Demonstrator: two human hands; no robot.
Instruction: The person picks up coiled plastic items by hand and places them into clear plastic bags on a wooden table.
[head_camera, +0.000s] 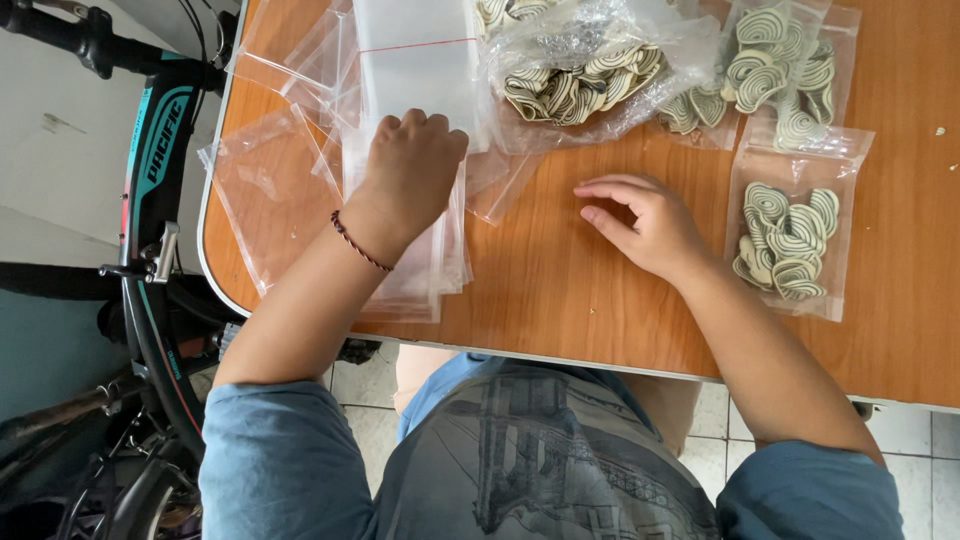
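Head view: left hand (410, 170) curled, pinching an empty bag off the stack (405, 270). Right hand (645, 225) rests spread, empty, on the table (560, 290). Next move likely needs separating one bag cleanly.

The bench (560, 290) has a smooth, orange-brown wood-grain laminate top with a pale edge band along its near side. The stack of empty bags (410, 270) near the bench's left edge is thin, clear, glossy plastic that catches the light. The filled bag (795, 235) by the right edge is the same shiny film, holding matt cream-and-dark swirled pieces. A braided cord bracelet (358, 243) circles the left wrist. The sleeves (280, 460) are soft blue cloth. The bicycle frame (160, 150) is glossy painted metal.
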